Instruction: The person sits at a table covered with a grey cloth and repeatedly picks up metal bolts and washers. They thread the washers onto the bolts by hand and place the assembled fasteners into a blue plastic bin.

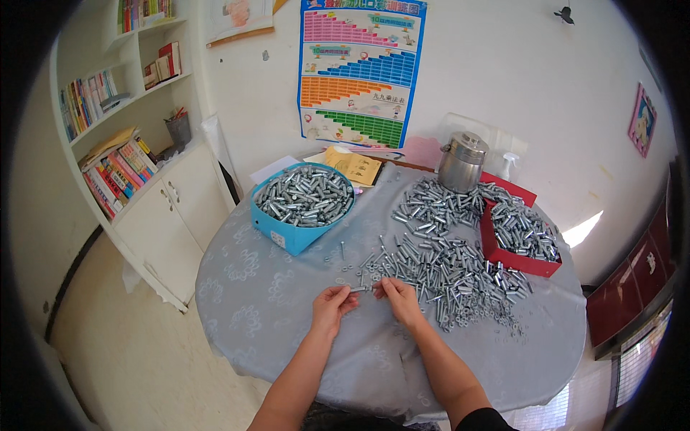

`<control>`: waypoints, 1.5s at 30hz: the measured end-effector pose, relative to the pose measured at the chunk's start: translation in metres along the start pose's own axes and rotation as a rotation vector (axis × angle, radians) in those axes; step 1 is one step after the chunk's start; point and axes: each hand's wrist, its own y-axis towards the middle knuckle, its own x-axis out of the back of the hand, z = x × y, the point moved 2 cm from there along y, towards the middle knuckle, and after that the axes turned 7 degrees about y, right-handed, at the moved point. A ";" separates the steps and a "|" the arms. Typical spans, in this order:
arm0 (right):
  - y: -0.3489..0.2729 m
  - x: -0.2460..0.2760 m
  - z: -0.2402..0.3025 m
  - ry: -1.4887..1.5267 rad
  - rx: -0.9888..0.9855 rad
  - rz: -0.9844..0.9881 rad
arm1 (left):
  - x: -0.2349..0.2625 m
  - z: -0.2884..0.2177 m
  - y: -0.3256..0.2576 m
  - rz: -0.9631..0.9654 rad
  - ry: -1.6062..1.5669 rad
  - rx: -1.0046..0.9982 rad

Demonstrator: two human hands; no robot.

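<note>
My left hand (331, 307) is closed in a pinch round a silver expansion bolt (360, 289), which lies nearly level above the table. At the bolt's right end, the fingers of my right hand (399, 299) are pinched together; whatever small part they hold is too small to make out. Just beyond my hands, a few single bolts (343, 251) and small nuts or washers lie on the grey tablecloth (244, 316). A large heap of loose metal bolts and sleeves (453, 269) spreads to the right of my right hand.
A blue box (287, 238) heaped with bolts stands at the back left. On the right is a red box (525, 266), also full. A steel canister (462, 164), a spray bottle (508, 167) and a yellow envelope (352, 167) stand or lie along the far edge.
</note>
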 end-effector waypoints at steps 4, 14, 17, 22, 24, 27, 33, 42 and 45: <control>-0.005 -0.010 0.017 -0.161 0.147 0.057 | 0.001 0.001 0.001 0.032 0.006 -0.005; -0.009 -0.016 0.022 -0.099 0.090 -0.068 | -0.003 0.001 -0.002 0.061 0.040 -0.021; -0.008 -0.012 0.017 -0.090 0.039 0.026 | -0.003 0.001 -0.002 0.068 0.051 -0.044; -0.004 0.001 0.002 -0.196 -0.095 0.002 | -0.007 0.002 -0.004 0.069 0.090 -0.067; -0.005 -0.006 0.008 -0.110 -0.025 -0.022 | -0.005 0.001 -0.004 0.049 0.065 -0.063; -0.008 -0.011 0.015 -0.128 0.006 0.010 | -0.002 0.002 -0.002 0.034 0.059 -0.058; -0.007 -0.006 0.011 -0.100 -0.038 -0.020 | -0.003 0.001 -0.002 0.034 0.047 -0.073; -0.007 -0.003 0.008 -0.054 -0.097 0.063 | -0.001 0.002 0.000 0.006 0.026 -0.092; -0.006 -0.003 0.006 -0.117 -0.078 0.049 | -0.002 0.002 -0.001 -0.003 0.022 -0.093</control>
